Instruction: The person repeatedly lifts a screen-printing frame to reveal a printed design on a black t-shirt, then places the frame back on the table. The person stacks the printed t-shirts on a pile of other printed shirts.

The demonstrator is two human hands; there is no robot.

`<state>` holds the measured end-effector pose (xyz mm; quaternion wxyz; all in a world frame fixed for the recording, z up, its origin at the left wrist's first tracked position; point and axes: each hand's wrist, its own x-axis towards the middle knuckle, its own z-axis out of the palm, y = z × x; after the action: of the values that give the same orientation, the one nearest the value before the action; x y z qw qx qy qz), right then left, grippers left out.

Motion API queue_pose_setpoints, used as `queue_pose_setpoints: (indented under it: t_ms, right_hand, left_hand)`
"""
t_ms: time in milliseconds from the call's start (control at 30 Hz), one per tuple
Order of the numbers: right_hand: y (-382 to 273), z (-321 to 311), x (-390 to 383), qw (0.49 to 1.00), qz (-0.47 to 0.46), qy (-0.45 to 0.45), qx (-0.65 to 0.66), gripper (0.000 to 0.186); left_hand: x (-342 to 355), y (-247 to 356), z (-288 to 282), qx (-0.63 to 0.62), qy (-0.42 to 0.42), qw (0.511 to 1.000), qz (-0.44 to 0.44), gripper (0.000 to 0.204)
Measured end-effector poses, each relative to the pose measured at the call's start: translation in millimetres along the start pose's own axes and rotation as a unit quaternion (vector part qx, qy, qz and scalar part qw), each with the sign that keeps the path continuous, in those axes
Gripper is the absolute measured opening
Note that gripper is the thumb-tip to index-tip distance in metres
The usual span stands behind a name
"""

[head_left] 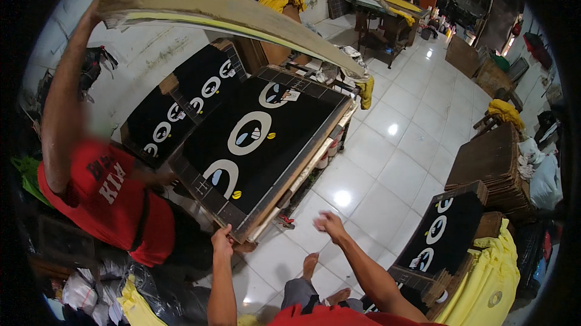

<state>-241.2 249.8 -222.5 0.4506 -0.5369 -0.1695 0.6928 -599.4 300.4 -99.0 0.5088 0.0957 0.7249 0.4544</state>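
Observation:
My left hand (223,238) grips the near corner of a flat board (266,211), thumb on top. Black fabric (296,117) lies over this board, printed with several white rings with blue and yellow details. To the right of the board, my right hand (328,224) is in the air over the floor, slightly blurred, its fingers loosely apart and nothing seen in them. A co-worker in a red shirt (109,199) stands at the left. That person's raised hand holds up one end of a long framed screen (224,11), tilted above the board.
Another printed black panel (175,108) leans behind the co-worker. At the right are a stack of brown boards (487,156), a printed black panel (439,229) and yellow cloth (487,277). White floor tiles (393,163) run to a far table (387,8), where a person in blue stands.

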Motion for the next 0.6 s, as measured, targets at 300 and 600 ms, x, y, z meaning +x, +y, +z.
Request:
queue_pose_setpoints:
  t_ms: [300, 600]
  right_hand:
    - [-119.5, 98.5, 117.1, 0.915, -0.010, -0.135, 0.380, 0.025]
    - [-95.1, -0.5, -58.6, 0.900, -0.130, -0.153, 0.388, 0.041]
  left_hand:
    - [-83.3, 20.0, 47.3, 0.077, -0.077, 0.991, 0.077, 0.019]
    - [-133.4, 41.4, -12.0, 0.164, 0.043, 0.953, 0.252, 0.012]
